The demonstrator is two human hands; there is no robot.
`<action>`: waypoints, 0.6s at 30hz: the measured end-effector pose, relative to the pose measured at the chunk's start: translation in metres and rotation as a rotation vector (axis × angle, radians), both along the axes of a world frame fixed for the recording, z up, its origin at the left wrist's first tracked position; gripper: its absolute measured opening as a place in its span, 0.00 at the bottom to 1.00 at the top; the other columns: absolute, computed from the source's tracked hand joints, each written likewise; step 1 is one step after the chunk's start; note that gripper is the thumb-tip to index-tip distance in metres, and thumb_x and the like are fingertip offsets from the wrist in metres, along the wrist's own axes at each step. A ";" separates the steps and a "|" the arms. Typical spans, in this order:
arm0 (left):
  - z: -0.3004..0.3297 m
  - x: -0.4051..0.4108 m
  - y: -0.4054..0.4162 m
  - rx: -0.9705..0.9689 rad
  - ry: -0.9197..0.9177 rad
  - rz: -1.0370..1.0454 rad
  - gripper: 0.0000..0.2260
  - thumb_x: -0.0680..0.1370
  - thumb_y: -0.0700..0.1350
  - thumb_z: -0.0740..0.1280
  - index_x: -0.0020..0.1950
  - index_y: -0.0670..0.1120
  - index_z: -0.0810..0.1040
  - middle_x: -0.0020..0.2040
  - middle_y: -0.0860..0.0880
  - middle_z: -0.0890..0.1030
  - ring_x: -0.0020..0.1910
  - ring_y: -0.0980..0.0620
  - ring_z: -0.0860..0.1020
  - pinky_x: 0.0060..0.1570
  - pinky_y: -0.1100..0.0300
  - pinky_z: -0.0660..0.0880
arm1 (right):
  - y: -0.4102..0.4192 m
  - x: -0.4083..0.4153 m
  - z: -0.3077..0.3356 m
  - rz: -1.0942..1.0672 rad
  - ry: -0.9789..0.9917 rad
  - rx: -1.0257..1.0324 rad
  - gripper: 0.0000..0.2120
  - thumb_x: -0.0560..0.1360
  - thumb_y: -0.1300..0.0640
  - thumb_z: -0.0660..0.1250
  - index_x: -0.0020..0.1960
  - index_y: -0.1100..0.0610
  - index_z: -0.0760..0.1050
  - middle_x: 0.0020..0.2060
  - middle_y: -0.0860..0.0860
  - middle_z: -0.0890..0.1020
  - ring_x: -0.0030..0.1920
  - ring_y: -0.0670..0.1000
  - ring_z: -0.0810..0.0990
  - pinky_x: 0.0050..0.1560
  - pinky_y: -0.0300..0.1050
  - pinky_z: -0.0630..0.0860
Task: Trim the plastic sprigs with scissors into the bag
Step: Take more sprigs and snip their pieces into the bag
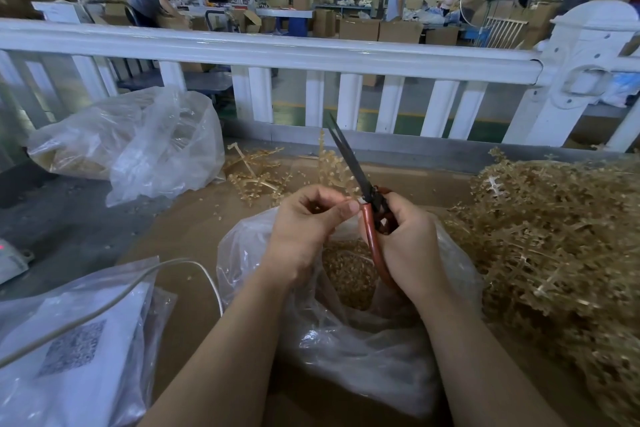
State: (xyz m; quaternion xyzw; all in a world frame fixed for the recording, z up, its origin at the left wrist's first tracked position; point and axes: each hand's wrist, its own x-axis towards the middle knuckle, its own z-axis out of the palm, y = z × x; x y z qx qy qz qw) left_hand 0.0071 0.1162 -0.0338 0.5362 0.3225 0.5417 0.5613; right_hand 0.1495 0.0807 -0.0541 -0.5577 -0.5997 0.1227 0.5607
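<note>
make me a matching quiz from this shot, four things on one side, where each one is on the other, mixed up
Things
1. scissors
2. sprig
3. open bag of trimmed bits
4. untrimmed sprig pile

Places
A. directly under both hands
B. pinched in the left hand, standing up beside the blades
C. heaped at the right of the table
D. gripped in the right hand, blades pointing up and away

Pairs: 1-D, 2-B, 3-A, 4-C
</note>
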 end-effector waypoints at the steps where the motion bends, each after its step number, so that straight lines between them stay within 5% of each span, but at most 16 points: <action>1: -0.001 0.000 0.001 0.031 0.013 0.067 0.11 0.70 0.37 0.76 0.42 0.44 0.74 0.36 0.48 0.75 0.29 0.57 0.70 0.30 0.68 0.69 | 0.000 0.000 0.000 0.000 -0.004 -0.004 0.06 0.75 0.51 0.73 0.48 0.54 0.82 0.37 0.45 0.84 0.39 0.45 0.83 0.41 0.48 0.81; 8: -0.005 -0.011 0.004 0.335 0.320 0.207 0.29 0.73 0.43 0.74 0.70 0.53 0.66 0.63 0.54 0.67 0.57 0.57 0.71 0.58 0.66 0.72 | 0.000 0.001 -0.001 0.045 -0.054 -0.007 0.05 0.76 0.54 0.73 0.51 0.54 0.82 0.38 0.44 0.83 0.40 0.44 0.83 0.41 0.48 0.82; 12: -0.005 -0.007 0.004 0.348 0.413 0.161 0.20 0.76 0.46 0.70 0.68 0.52 0.74 0.64 0.53 0.65 0.69 0.58 0.62 0.73 0.60 0.60 | 0.001 0.001 -0.002 0.082 -0.068 -0.018 0.07 0.76 0.53 0.72 0.52 0.55 0.82 0.39 0.45 0.83 0.41 0.46 0.83 0.42 0.45 0.81; 18: -0.004 -0.006 0.003 0.333 0.398 0.102 0.08 0.78 0.49 0.68 0.55 0.49 0.81 0.62 0.50 0.68 0.69 0.49 0.65 0.72 0.47 0.62 | 0.000 0.001 -0.001 0.102 -0.076 -0.029 0.08 0.76 0.52 0.71 0.52 0.54 0.82 0.38 0.45 0.82 0.40 0.46 0.82 0.41 0.45 0.81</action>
